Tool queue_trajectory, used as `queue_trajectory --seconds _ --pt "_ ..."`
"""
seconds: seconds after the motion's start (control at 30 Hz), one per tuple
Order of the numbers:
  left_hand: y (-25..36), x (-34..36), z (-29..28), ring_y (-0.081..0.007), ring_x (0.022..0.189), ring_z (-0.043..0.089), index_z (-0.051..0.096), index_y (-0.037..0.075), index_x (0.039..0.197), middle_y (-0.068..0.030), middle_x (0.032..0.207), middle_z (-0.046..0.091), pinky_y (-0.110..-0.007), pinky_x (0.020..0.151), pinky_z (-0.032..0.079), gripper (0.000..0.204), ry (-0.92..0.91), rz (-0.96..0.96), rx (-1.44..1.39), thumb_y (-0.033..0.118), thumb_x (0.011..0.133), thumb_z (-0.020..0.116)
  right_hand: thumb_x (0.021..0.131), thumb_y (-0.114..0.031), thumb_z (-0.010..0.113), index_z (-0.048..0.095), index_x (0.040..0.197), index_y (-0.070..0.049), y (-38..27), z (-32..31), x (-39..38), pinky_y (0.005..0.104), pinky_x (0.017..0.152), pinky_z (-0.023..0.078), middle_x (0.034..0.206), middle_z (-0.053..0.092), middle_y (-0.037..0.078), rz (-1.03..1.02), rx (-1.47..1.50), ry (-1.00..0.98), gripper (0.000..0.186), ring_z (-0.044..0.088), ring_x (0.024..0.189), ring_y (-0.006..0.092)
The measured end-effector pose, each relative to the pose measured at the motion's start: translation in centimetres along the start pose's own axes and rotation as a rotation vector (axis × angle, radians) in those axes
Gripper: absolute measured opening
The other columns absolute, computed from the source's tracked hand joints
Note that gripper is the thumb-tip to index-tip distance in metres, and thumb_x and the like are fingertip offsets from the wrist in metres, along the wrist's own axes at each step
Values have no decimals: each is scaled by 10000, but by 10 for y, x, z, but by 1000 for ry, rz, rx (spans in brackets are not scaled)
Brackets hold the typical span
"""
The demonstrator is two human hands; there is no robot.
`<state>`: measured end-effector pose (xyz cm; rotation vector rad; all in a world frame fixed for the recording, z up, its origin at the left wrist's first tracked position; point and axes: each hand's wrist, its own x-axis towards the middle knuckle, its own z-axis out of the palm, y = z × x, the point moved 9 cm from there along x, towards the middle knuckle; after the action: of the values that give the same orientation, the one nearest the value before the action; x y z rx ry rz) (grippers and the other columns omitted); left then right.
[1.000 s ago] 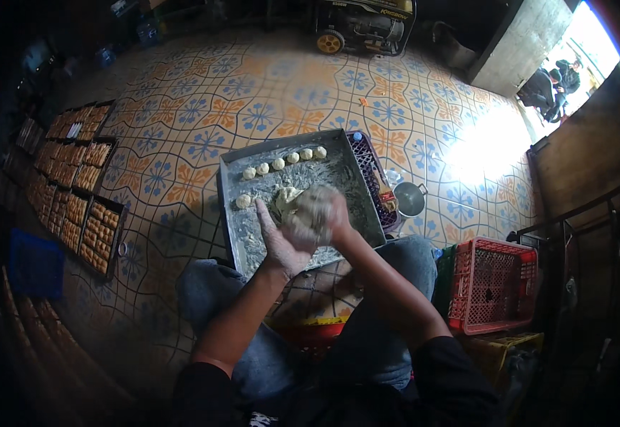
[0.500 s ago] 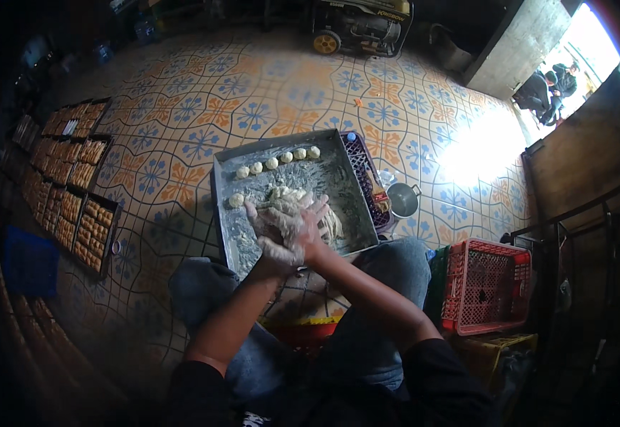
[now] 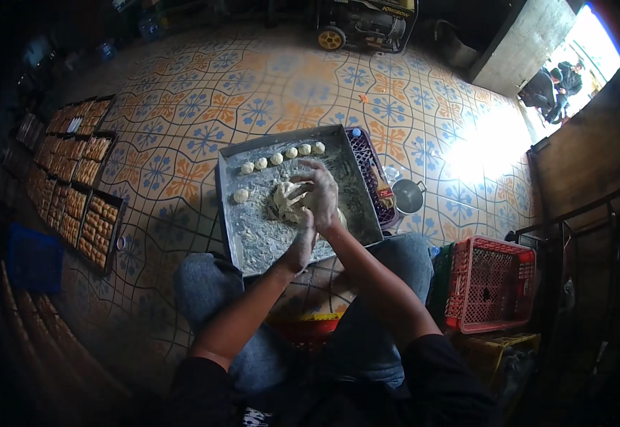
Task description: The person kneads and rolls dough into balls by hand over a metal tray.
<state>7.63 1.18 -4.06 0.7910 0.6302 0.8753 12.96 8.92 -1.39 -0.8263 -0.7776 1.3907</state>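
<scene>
tiled floor (image 3: 181, 121) surrounds a floured tray (image 3: 263, 245) where seven dough balls (image 3: 276, 159) look done and a lump (image 3: 282, 198) sits undivided, partly hidden by the right hand (image 3: 322, 198), its grip spread apart, while the left hand (image 3: 300, 250) seems to touch it, that grip impossible to tell.

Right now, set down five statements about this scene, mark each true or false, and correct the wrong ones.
1. A lone dough ball sits apart from the row in the metal tray. True.
2. Five balls form the row. False: the row has six.
3. The hands are far apart. False: the left hand and right hand are close together.
4. The red crate is right of the tray. True.
5. The pot stands left of the tray. False: the pot stands to its right.
</scene>
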Motion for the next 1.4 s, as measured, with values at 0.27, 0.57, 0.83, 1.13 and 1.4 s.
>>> queue_trajectory --seconds 0.27,0.57,0.83,1.13,1.4 --pt "19 8 -43 -260 1442 390 323 108 1577 -111 1598 354 -409 1204 311 895 503 -100 -625 766 973 384 1002 -561 405 610 1334 -108 -9 15 -8 460 1044 460 1254 655 195 87 376 64 598 613 1141 319" --pt "50 3 -12 -250 1400 472 452 106 1528 -113 1539 481 -378 1204 317 686 182 38 -713 599 1077 297 1051 -538 408 594 1417 -104 -39 19 8 446 1212 254 1447 596 122 -435 -784 66 597 453 1424 312" --pt "73 10 -42 -235 1434 438 387 31 1558 -127 1572 438 -376 1194 340 621 144 326 -407 461 1112 349 1063 -337 447 610 1351 -51 -37 77 -36 450 1174 326 1388 603 188 -563 -631 -44 437 498 1360 370" --pt "76 -22 9 -258 1422 447 359 29 1573 -165 1537 469 -400 1194 338 584 280 525 300 335 1089 476 1063 -465 477 522 1429 9 -75 37 -12 397 1142 361 1434 539 190 -462 -452 139 601 494 1341 276" --pt "99 1 -22 -262 1455 422 303 26 1588 -165 1604 369 -386 1231 329 518 218 520 -249 225 1116 384 1062 -468 470 435 1501 -8 -12 40 -37 448 1183 320 1530 423 228 -366 -296 7 637 397 1436 359"
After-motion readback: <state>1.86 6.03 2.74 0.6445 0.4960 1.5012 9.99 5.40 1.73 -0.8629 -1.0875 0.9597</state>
